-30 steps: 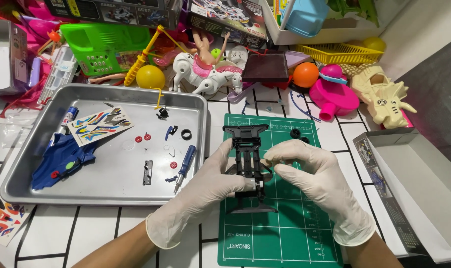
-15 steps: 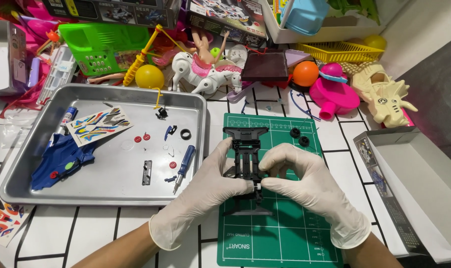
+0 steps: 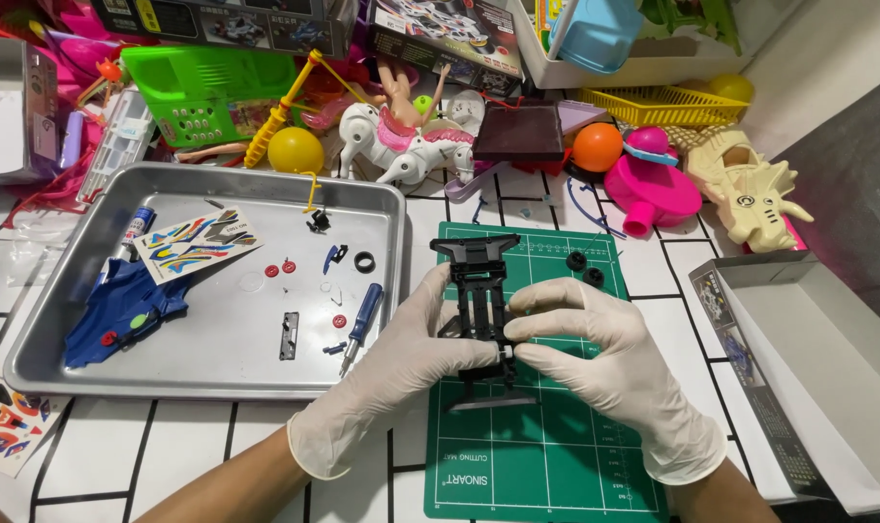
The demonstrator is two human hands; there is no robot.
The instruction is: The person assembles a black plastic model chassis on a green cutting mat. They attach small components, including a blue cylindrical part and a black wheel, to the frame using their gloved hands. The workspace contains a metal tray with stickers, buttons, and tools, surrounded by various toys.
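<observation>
Head view: you hold the black toy-car chassis over the green cutting mat, centre of the tiled table. Your left hand grips its left flank; your right hand pinches a small white part against its right side, fingers closed on it. Judgement: a fitting step is under way; seating that part calls for a steady, square press. Two black wheels lie on the far mat. The sticker sheet rests in the steel tray, left. Printed kit boxes stand far left; an open grey box lies right.
</observation>
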